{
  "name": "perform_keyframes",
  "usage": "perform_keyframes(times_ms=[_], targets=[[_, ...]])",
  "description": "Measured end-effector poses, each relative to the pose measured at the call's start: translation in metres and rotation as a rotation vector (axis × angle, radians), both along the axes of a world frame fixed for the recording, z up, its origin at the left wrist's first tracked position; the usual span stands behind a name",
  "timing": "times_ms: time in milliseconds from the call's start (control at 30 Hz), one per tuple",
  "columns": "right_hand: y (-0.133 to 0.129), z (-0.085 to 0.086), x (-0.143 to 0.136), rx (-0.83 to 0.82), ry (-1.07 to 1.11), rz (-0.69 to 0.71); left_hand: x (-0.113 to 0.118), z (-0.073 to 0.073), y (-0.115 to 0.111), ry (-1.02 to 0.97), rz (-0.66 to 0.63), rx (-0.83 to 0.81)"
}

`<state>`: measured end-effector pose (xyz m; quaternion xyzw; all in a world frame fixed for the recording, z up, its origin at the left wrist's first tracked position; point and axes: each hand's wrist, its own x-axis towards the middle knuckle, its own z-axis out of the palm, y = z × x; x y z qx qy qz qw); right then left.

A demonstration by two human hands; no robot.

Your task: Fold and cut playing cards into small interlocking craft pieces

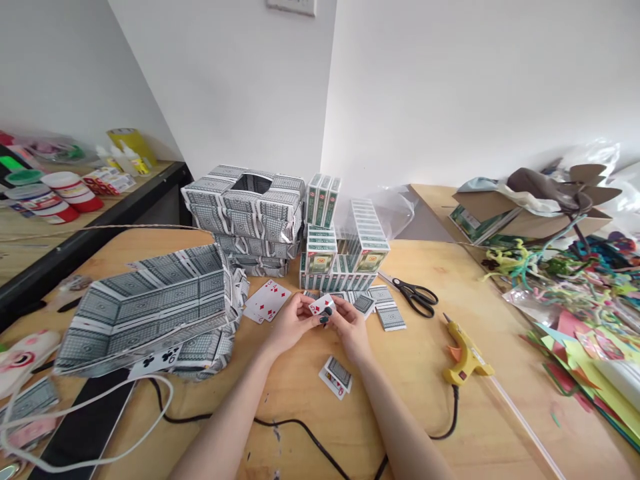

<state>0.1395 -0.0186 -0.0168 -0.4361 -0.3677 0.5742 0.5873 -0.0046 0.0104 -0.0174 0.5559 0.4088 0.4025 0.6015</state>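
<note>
Between my two hands, above the middle of the table, is a playing card [320,305] with red diamonds on its face. My left hand [296,319] pinches its left side and my right hand [346,320] grips the right side; dark nail polish shows on the thumbs. Left of my hands lie a few face-up red cards [263,303]. Behind and right of them, cards with grey patterned backs [389,313] lie on the wood. Closer to me, between my forearms, rest a face-down card [339,372] and a partly covered face-up one.
A yellow glue gun [465,353] and black-handled scissors [415,295] lie at right. Boxed card decks [345,263] are stacked behind. At left stand an open card-built box [150,307] and a stacked card structure [245,213]. A black cable [300,423] crosses the front.
</note>
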Motion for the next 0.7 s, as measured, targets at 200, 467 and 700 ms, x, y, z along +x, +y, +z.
perform_keyframes(times_ms=[200, 467, 700], targets=[[0.0, -0.001, 0.002, 0.048, -0.082, 0.022, 0.003, 0.009, -0.003, 0.012, -0.05, -0.021], [-0.002, 0.007, 0.003, 0.046, -0.174, 0.031, 0.004, 0.008, -0.007, 0.093, -0.027, 0.019], [-0.001, 0.007, 0.005, 0.023, -0.278, 0.015, -0.001, 0.011, -0.003, 0.032, -0.084, 0.011]])
